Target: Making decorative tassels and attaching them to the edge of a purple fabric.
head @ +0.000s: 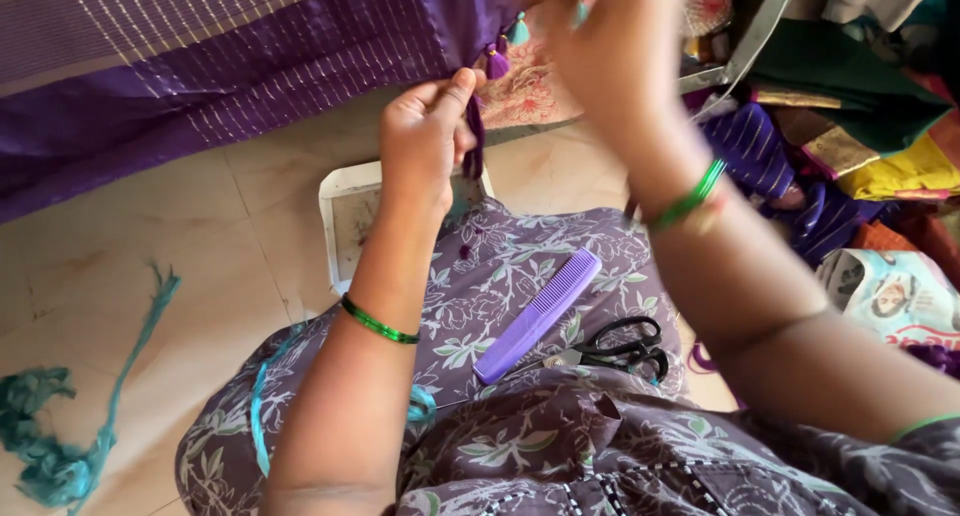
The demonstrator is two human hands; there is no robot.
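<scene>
Work in hand: tassels along the fringe of a purple cloth (200, 66), which hangs above the floor in front of the person
Left hand (425, 136): grip closed, thumb and fingers pinching a bunch of dark purple threads (474, 141) at the cloth's edge – these threads hang loose, not yet a tassel
Right hand (610, 46): raised near the edge and blurred; I cannot tell whether its grip is open or closed, or on what
Done, as I judge: a purple tassel (496, 64) and a teal tassel (519, 30) already hang just above the pinched bunch
Left: the bunch in hand at least – the rest of the edge is hidden
Lap: purple comb (537, 316) and black scissors (615, 351) lie side by side
Floor: teal thread scraps (60, 446) lie to the left
</scene>
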